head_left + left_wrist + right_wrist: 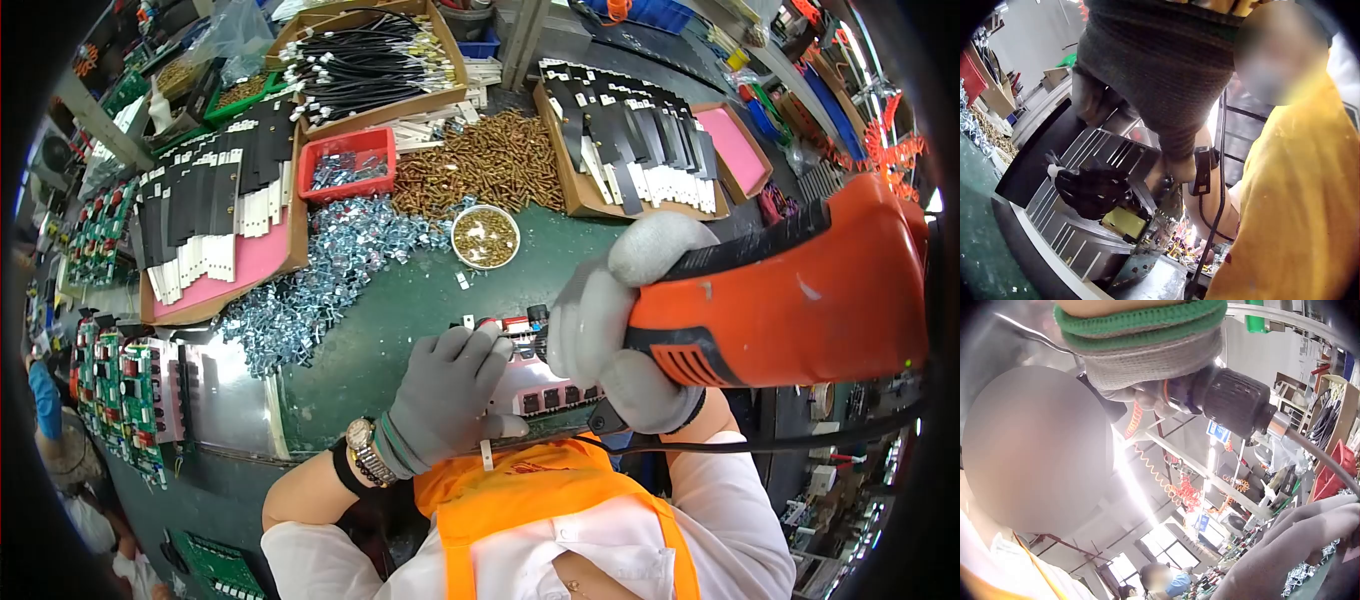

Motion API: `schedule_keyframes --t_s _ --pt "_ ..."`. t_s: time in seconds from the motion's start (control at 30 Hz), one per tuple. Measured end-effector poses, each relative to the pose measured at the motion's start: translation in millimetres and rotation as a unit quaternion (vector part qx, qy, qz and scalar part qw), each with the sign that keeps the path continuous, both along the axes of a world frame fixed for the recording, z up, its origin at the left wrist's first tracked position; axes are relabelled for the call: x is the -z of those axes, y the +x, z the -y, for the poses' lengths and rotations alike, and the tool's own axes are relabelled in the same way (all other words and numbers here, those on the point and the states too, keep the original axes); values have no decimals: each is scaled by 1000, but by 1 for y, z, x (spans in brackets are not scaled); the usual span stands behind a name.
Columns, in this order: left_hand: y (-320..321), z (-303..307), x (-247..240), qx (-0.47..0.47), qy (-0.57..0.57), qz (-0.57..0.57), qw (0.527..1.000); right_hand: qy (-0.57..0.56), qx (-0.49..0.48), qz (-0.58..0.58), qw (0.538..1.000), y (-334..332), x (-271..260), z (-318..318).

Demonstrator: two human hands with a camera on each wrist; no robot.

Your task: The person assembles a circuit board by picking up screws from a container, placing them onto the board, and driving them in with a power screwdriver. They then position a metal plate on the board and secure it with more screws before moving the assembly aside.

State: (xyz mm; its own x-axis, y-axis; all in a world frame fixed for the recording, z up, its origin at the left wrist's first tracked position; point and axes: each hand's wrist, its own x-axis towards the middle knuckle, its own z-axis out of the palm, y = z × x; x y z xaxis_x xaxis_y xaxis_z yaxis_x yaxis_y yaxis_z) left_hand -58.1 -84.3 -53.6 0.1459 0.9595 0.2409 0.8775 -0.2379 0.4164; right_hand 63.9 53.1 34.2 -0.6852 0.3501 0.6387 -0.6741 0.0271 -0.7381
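Observation:
My right hand (610, 335), in a grey glove, grips an orange electric screwdriver (790, 290) whose black nose points down at a circuit board assembly (520, 375) near the table's front edge. My gloved left hand (450, 385) lies on that assembly, fingers curled over its left end. In the left wrist view the left hand (1147, 69) rests on a finned metal heat sink (1085, 206) with components. In the right wrist view the screwdriver's black chuck (1232, 400) sticks out from under the right hand (1147, 356).
On the green table (400, 320) lie a pile of silver brackets (320, 270), brass screws (490, 160), a white bowl of screws (485, 237), a red bin (348, 165), and cardboard trays of black strips (640, 140) and cables (370, 60). Green boards (125, 385) stand at left.

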Motion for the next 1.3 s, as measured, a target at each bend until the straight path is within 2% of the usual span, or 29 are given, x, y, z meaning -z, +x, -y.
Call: schedule_keyframes --t_s 0.03,0.1,0.13,0.2,0.23,0.27,0.33,0.37,0.43,0.47,0.57,0.6,0.63,0.67,0.7,0.77,0.8,0.83,0.87,0.93,0.97,1.07,1.1,1.13,1.17,1.23,1.27,1.3 --pt "-4 1 -1 -4 -1 -3 1000 2 -5 -9 1000 -2 0 2" --pt "-20 -7 -1 42 -6 95 995 -20 -2 7 1000 -1 -3 4" --pt "-33 -16 3 51 53 203 977 -42 6 26 999 2 -4 5" --pt "-64 -37 9 -10 171 153 973 -89 27 66 994 10 -7 7" --pt "-78 -50 17 -74 151 72 983 -89 29 64 994 14 -7 9" --pt "-91 -62 28 -137 130 -10 982 -69 98 87 989 17 -7 12" --pt "-115 -84 62 -157 55 -125 978 -24 233 128 964 22 -6 15" --pt "-116 -91 69 -155 60 -129 978 -21 235 122 964 23 -6 18" --pt "-113 -101 76 -223 -22 -214 951 -77 200 78 974 25 -3 27" --pt "-114 -103 81 -218 -19 -215 952 -77 206 76 973 30 -6 25" --pt "-116 -97 92 -228 21 -167 959 -26 -64 11 998 51 -17 6" --pt "-117 -91 89 -232 50 -119 964 -9 -156 -12 988 56 -18 4" --pt "-115 -85 81 -238 79 -73 965 -10 -155 -12 988 57 -17 7" --pt "-112 -79 74 -281 25 3 959 -14 -127 -18 992 55 -15 13" --pt "-105 -71 63 -280 24 0 960 -18 -97 -24 995 52 -12 22" --pt "-85 -50 38 -270 50 184 944 -29 -40 -38 998 44 -5 40" --pt "-74 -38 21 -271 51 181 944 -32 -12 -45 998 41 -4 46" --pt "-62 -26 4 -235 -34 363 901 -35 16 -53 998 39 -3 49" --pt "-50 -13 -10 -190 -118 529 819 -37 14 -56 998 40 -5 49" --pt "-28 9 -25 -135 -166 615 759 -44 4 -107 993 46 -18 46" --pt "-18 15 -25 -138 -167 615 758 -48 0 -130 990 51 -25 44" --pt "1 27 -20 -84 -215 663 712 -54 -9 -175 983 59 -34 34" --pt "4 28 -19 -84 -213 663 713 -8 -63 -176 982 59 -34 28" --pt "7 30 -19 -80 -227 685 687 40 -116 -176 977 59 -33 24" --pt "9 31 -18 -76 -240 707 661 41 -116 -177 976 61 -31 27" --pt "11 30 -16 -71 -236 717 652 26 -62 -143 987 67 -27 35" --pt "12 30 -16 -74 -237 720 648 58 -110 -132 983 70 -28 27" --pt "12 30 -16 -77 -239 723 644 58 -110 -133 983 70 -29 27"
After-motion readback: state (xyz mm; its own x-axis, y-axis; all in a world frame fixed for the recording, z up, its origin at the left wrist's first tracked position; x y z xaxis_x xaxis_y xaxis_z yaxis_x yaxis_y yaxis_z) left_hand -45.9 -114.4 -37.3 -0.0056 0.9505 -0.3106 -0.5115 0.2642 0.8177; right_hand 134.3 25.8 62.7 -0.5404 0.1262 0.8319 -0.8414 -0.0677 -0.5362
